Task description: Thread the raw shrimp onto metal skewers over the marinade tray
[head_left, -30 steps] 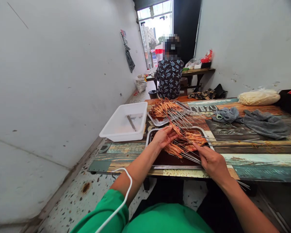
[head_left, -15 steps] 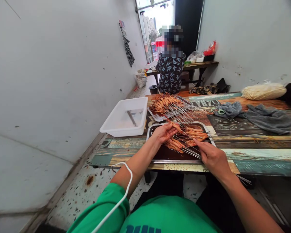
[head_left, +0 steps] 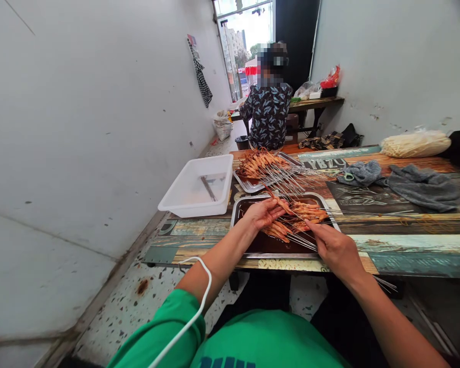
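Note:
My left hand is closed round the orange-brown piece of food at the upper end of a skewer, above the near metal tray. My right hand pinches the thin metal skewer lower down, at the tray's right side; skewer ends stick out below that hand. Under and beside my hands, several loaded skewers lie in dark red-brown liquid in the tray. Another group lies at its right, metal ends pointing right. The exact kind of food is too small to tell.
Behind stands a second tray heaped with loaded skewers. A white plastic tub holding a metal tool is at the left. Grey cloths and a bagged pale bundle lie right. A person sits beyond the table.
My left hand has shifted slightly right and down, with the food end of the skewer lower over the tray. My right hand stays nearly in place.

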`<state>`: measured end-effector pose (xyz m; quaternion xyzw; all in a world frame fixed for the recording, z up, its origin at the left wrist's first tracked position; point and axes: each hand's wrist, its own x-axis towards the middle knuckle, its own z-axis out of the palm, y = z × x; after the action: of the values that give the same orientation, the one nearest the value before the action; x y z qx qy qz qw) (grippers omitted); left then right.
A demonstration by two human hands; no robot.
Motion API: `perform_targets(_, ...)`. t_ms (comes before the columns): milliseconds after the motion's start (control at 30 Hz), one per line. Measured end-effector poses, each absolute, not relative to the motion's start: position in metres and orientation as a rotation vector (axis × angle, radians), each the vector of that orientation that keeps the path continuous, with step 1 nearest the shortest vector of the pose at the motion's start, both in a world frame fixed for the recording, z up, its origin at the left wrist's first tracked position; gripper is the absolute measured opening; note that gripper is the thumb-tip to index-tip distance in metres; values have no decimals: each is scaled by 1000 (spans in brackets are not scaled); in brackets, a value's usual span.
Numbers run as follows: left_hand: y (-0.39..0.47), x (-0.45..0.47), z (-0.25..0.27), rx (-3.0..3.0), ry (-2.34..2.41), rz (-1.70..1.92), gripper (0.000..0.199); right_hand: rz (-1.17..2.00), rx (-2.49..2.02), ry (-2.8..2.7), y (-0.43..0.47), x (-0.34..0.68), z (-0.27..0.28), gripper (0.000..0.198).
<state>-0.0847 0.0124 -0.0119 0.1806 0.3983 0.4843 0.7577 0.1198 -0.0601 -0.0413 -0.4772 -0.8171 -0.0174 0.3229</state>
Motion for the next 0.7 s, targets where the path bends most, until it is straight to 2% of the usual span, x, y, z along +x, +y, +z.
perform_targets(367,12,-83,-15,444,858,1090,15,-86,-1227,-2136,-61,119,-41,34)
perform_targets(700,7,-77,-18,420,830,1084,14,-69,-1209,-2140,-59,120,-44,35)
